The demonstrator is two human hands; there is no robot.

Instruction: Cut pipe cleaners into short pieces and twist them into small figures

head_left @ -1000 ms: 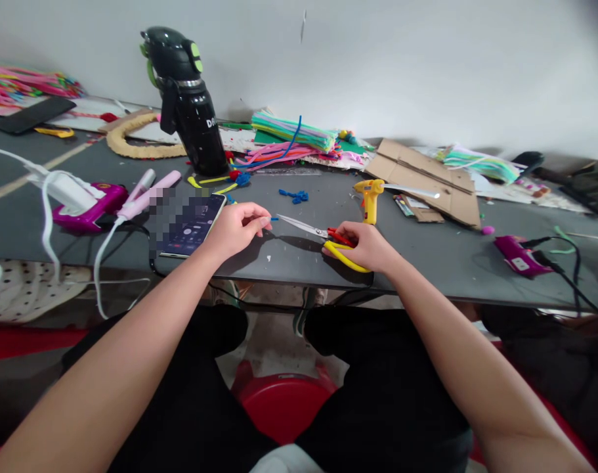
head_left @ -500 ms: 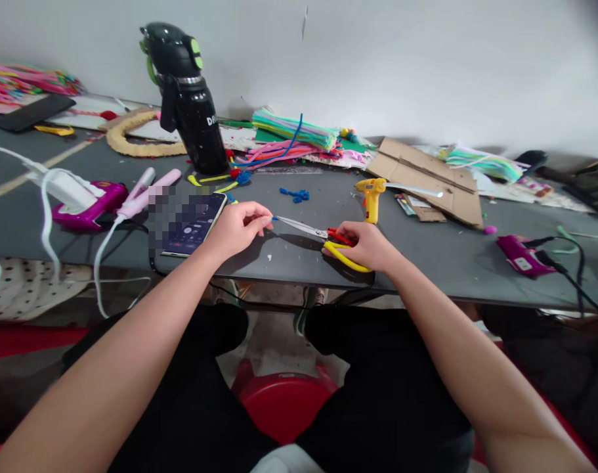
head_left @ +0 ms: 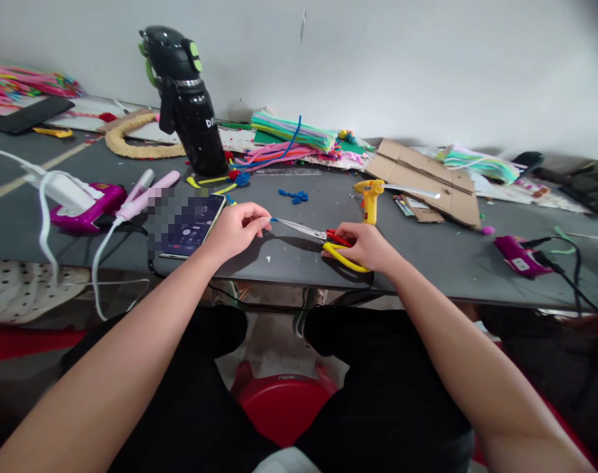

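My left hand point(head_left: 244, 226) pinches a short blue pipe cleaner point(head_left: 274, 220), of which only a small end sticks out past the fingertips. Wrapped round the red and yellow handles of a pair of scissors point(head_left: 301, 228) is my right hand point(head_left: 360, 246). The blades point left, and their tips meet the blue end or lie very close to it. Several small blue pieces point(head_left: 293, 196) lie on the grey table point(head_left: 299, 263) just beyond the blades. A phone point(head_left: 193, 226) with a lit screen rests beside my left wrist.
A yellow glue gun point(head_left: 372, 197) stands beyond my right hand, near flat cardboard point(head_left: 427, 180). A black bottle point(head_left: 193, 112) rises at the back left. Bundles of pipe cleaners point(head_left: 293, 131) line the wall. Corded purple power blocks point(head_left: 520, 256) sit at both sides, with a pink hair-straightener-like tool point(head_left: 148, 194) at left.
Both hands and the scissors hold nearly the same pose. The whole view has shifted very slightly, and a little more blue shows between the left fingertips and the blade tips.
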